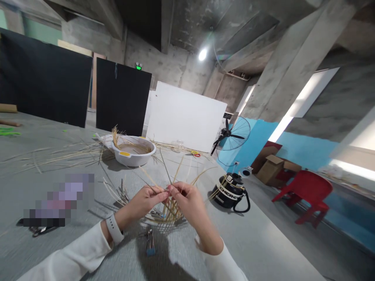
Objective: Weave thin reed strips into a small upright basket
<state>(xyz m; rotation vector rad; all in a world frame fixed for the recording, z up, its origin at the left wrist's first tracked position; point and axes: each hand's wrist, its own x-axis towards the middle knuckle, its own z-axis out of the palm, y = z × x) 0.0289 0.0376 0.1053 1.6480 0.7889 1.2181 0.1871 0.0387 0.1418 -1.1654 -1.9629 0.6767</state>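
Observation:
A partly woven basket of straw-coloured strips (pixel 168 214) stands on the grey table, its loose strip ends fanning upward and outward. Over its rim, my left hand (pixel 146 201) pinches a thin strip between thumb and fingers. My right hand (pixel 187 199) meets it there, thumb and forefinger closed on the strips; the fingertips of both hands nearly touch. The exact strip ends between them are too small to tell apart. Below the basket, close to me, lies a binder clip (pixel 150 244) with a blue body.
A white basin (pixel 134 156) with strips in it stands behind, with long loose strips to its left. Red-and-yellow scissors (pixel 195 154) lie at the back. A black jug (pixel 228 191) stands right, near the table edge. A blurred-out object (pixel 60 201) lies left.

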